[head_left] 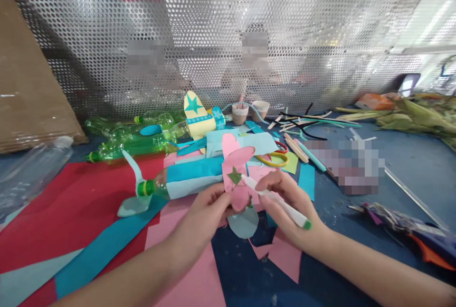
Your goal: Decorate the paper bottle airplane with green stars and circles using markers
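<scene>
Right hand grips marker, tip at green star; left hand pinches pink cutout's lower edge.

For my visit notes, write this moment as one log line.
left hand: holding pink paper cutout | right hand: white marker, tip by green star | beside: blue-wrapped plastic bottle

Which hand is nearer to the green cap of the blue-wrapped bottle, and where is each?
Left. The left hand, gripping the pink cutout, is to the right of the green cap; the right hand, holding the white marker, is farther right.
</scene>
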`<act>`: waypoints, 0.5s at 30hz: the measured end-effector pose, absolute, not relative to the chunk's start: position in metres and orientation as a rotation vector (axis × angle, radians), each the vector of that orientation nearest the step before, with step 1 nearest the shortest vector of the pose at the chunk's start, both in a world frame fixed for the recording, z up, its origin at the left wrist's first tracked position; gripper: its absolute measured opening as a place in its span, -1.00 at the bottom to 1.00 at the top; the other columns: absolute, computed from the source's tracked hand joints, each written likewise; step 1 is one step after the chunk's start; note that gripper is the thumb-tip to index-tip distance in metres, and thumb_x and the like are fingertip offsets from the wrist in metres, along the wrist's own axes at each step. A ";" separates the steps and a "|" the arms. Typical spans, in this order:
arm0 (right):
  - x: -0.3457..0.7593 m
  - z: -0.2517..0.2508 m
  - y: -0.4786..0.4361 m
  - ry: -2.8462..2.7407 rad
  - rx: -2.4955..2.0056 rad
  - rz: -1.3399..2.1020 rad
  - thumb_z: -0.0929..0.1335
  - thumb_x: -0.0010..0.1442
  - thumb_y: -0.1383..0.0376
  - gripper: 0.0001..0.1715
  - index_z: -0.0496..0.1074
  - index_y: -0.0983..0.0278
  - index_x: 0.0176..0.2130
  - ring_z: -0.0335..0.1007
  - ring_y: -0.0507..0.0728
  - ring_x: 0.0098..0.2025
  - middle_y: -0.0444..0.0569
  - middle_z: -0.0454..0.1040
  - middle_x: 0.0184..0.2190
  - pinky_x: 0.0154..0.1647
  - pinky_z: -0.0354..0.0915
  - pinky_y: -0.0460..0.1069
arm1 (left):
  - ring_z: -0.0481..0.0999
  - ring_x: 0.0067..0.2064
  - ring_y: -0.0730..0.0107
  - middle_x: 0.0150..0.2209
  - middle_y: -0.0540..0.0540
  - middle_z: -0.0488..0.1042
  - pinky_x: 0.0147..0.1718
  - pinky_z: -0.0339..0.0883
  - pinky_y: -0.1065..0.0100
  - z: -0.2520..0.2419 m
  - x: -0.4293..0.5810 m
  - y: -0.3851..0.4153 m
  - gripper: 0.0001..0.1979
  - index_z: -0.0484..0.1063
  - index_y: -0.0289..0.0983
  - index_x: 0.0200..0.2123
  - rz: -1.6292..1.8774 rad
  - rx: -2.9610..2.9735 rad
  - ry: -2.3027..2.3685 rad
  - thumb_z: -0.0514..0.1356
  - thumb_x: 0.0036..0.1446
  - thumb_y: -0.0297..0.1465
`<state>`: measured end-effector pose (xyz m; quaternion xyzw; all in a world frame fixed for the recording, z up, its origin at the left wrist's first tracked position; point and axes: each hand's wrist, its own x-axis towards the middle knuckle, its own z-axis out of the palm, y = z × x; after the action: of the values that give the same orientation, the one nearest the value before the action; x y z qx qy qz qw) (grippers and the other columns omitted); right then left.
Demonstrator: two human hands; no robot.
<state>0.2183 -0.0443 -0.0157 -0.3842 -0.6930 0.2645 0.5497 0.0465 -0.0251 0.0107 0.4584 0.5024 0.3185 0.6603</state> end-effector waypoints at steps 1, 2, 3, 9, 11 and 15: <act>0.219 -0.017 -0.046 -1.681 -0.907 0.632 0.28 0.27 0.36 -0.92 0.37 0.20 -0.26 0.28 0.03 -0.52 -0.15 0.35 -0.50 -0.51 0.22 -0.06 | 0.57 -0.26 0.24 -0.41 -0.02 0.53 -0.29 0.30 0.34 0.010 0.046 -0.025 -0.82 0.45 -0.24 -0.45 0.712 1.037 1.139 0.23 -0.05 -0.23; 0.221 -0.018 -0.047 -1.674 -0.924 0.643 0.26 0.28 0.38 -0.88 0.36 0.20 -0.29 0.23 0.01 -0.58 -0.18 0.32 -0.54 -0.56 0.17 -0.07 | 0.57 -0.26 0.23 -0.40 -0.02 0.54 -0.30 0.30 0.34 0.009 0.046 -0.024 -0.83 0.45 -0.24 -0.45 0.703 1.038 1.137 0.22 -0.05 -0.25; 0.222 -0.019 -0.048 -1.652 -0.944 0.657 0.25 0.28 0.40 -0.86 0.34 0.19 -0.28 0.19 -0.01 -0.61 -0.19 0.30 -0.54 -0.60 0.13 -0.08 | 0.58 -0.24 0.22 -0.39 -0.04 0.55 -0.29 0.30 0.33 0.008 0.046 -0.024 -0.84 0.44 -0.24 -0.45 0.697 1.035 1.135 0.21 -0.06 -0.26; 0.227 -0.027 -0.048 -1.689 -0.947 0.625 0.27 0.32 0.37 -0.91 0.31 0.17 -0.25 0.25 0.03 -0.51 -0.17 0.31 -0.49 -0.48 0.22 -0.06 | 0.59 -0.22 0.18 -0.41 -0.06 0.54 -0.20 0.35 0.27 0.002 0.045 -0.021 -0.88 0.43 -0.25 -0.49 0.731 0.968 1.100 0.18 -0.06 -0.32; 0.226 -0.028 -0.047 -1.699 -0.962 0.641 0.27 0.33 0.34 -0.91 0.32 0.18 -0.27 0.25 0.04 -0.49 -0.14 0.31 -0.48 -0.46 0.23 -0.05 | 0.57 -0.22 0.20 -0.43 -0.05 0.53 -0.14 0.36 0.25 -0.001 0.045 -0.020 -0.89 0.42 -0.24 -0.52 0.760 0.953 1.065 0.19 -0.07 -0.32; 0.225 -0.029 -0.045 -1.631 -1.002 0.687 0.27 0.35 0.28 -0.83 0.31 0.20 -0.33 0.24 0.04 -0.52 -0.15 0.31 -0.52 -0.51 0.20 -0.06 | 0.55 -0.29 0.27 -0.48 -0.01 0.47 -0.14 0.37 0.26 -0.007 0.047 -0.018 -0.89 0.43 -0.24 -0.57 0.789 0.926 1.005 0.21 -0.10 -0.34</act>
<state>0.2251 -0.0445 -0.0294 -0.4189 -0.6822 0.2871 0.5261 0.0472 -0.0176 -0.0075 0.4163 0.4520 0.3547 0.7047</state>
